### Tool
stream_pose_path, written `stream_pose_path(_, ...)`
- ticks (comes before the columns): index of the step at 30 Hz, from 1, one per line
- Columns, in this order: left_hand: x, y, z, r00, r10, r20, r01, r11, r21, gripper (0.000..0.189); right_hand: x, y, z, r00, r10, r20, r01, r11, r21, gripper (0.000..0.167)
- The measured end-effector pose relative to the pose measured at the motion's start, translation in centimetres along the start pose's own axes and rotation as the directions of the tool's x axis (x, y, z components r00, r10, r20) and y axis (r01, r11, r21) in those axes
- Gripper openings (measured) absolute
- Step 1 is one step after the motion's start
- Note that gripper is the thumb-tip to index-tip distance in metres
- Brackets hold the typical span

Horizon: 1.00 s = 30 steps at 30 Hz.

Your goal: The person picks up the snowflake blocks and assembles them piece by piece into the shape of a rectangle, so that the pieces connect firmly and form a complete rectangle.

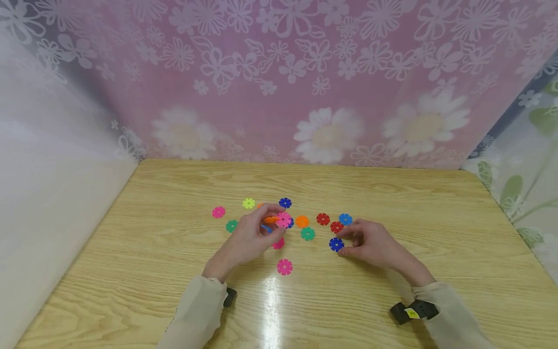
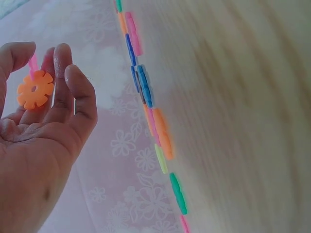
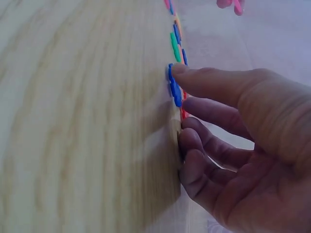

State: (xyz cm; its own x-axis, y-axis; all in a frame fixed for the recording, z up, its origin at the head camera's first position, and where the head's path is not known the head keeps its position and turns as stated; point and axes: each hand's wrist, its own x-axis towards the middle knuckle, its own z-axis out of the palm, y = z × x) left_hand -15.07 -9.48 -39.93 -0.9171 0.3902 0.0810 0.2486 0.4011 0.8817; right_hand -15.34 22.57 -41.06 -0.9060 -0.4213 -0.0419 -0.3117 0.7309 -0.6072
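My left hand (image 1: 253, 233) is raised over the table, holding a pink notched plastic disc (image 1: 284, 219) joined to an orange disc (image 2: 35, 91). Seen from the left wrist, the pink piece stands edge-on between thumb and fingers. With thumb and index finger, my right hand (image 1: 372, 244) pinches a dark blue notched disc (image 1: 336, 244) by its edges at the tabletop. Its other fingers are bent, resting close to the wood in the right wrist view. Two red discs (image 1: 323, 219) and a lighter blue disc (image 1: 346, 219) lie just beyond this hand.
More flat discs lie on the wooden table (image 1: 174, 291): orange (image 1: 302, 221), green (image 1: 307, 233), pink (image 1: 285, 267), yellow (image 1: 248, 203) and dark blue (image 1: 285, 202) among them. My left hand partly hides several. A flowered pink curtain (image 1: 261, 97) hangs behind the table.
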Motion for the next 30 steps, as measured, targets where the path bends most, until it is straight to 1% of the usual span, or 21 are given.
stream_pose_path(6,-0.02,0.13,-0.04,1.000,0.009,-0.002,-0.009,1.000,0.007,0.037,0.19,-0.16,0.25,1.000,-0.008,-0.009,0.008,1.000,-0.027,0.025)
stream_pose_path(10,-0.04,0.14,-0.03,1.000,0.012,-0.009,-0.012,1.000,0.014,0.037,0.28,-0.23,0.23,1.000,-0.002,0.002,0.002,1.000,-0.025,0.023)
stream_pose_path(15,-0.09,0.10,0.00,1.000,0.022,-0.014,-0.022,0.999,0.024,0.037,0.49,-0.21,0.09,1.000,-0.010,0.027,0.011,1.000,-0.010,0.024)
stream_pose_path(19,-0.12,0.06,0.06,0.999,0.032,-0.009,-0.032,0.999,0.024,0.038,0.48,-0.25,-0.02,0.999,-0.019,0.050,0.019,1.000,0.002,0.030)
stream_pose_path(23,-0.10,0.02,0.10,1.000,0.030,0.002,-0.030,0.999,0.015,0.038,0.41,-0.25,-0.13,0.998,-0.014,0.069,0.014,1.000,0.004,0.034)
stream_pose_path(30,-0.10,0.12,0.19,1.000,0.013,0.016,-0.013,1.000,0.007,0.037,0.50,-0.13,-0.17,0.997,-0.004,0.079,0.004,1.000,-0.005,0.028)
